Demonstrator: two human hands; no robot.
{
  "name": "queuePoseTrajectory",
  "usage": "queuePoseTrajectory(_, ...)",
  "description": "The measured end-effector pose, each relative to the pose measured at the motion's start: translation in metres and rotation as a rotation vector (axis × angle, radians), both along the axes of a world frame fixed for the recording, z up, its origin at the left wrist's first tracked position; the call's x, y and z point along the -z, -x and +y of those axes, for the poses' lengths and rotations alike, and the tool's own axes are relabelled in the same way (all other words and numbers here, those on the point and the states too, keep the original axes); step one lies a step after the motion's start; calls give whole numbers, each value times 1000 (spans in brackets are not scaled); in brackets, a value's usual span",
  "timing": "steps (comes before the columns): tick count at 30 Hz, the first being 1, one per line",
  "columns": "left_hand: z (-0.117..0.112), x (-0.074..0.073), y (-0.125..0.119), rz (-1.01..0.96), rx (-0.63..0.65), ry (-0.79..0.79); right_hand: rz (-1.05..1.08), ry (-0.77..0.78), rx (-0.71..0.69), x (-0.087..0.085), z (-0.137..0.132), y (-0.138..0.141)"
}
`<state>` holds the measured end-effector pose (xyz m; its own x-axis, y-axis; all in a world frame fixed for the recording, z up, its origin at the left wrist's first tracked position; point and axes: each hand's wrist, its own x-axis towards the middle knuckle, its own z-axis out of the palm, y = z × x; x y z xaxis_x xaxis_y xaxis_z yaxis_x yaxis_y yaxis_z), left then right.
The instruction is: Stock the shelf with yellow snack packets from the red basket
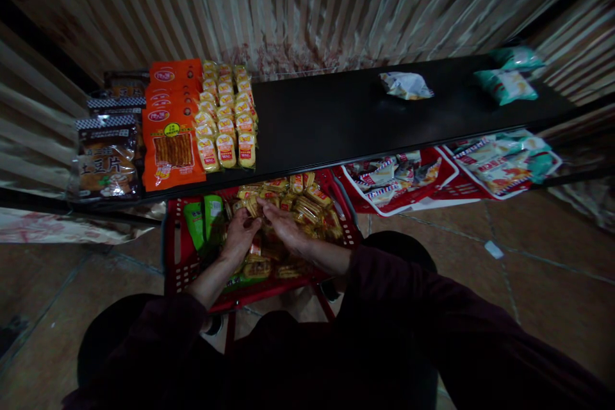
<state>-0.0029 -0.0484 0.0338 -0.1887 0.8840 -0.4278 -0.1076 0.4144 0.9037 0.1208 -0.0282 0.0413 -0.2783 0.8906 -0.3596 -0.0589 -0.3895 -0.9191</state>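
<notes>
Over a red basket [173,256] under the shelf's front edge, my two hands come together. My left hand [239,237] is closed on a small clear-wrapped yellow snack cake [252,205]. From the other side, my right hand [284,225] reaches the same packet, thumb and fingers closed at its edge; its fingertips are partly hidden. Many similar wrapped snack cakes [310,208] fill the basket around and below both hands. Green packets [195,224] stand at its left side.
On the black shelf [312,122] stand rows of yellow wrapped cakes [225,122], orange snack bags [173,141] and dark potato-chip bags [108,160]. Farther right lie a white packet [406,85] and teal packets [507,84]. Red baskets of packets [446,189] sit below right.
</notes>
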Motion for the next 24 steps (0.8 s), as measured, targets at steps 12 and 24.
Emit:
queuePoseTrajectory(12, 0, -2, 6, -25, -44, 81, -18, -45, 2, 5, 0, -3)
queuePoseTrajectory(24, 0, -14, 6, -240, -60, 132, -15, 140, 107, 12, 6, -2)
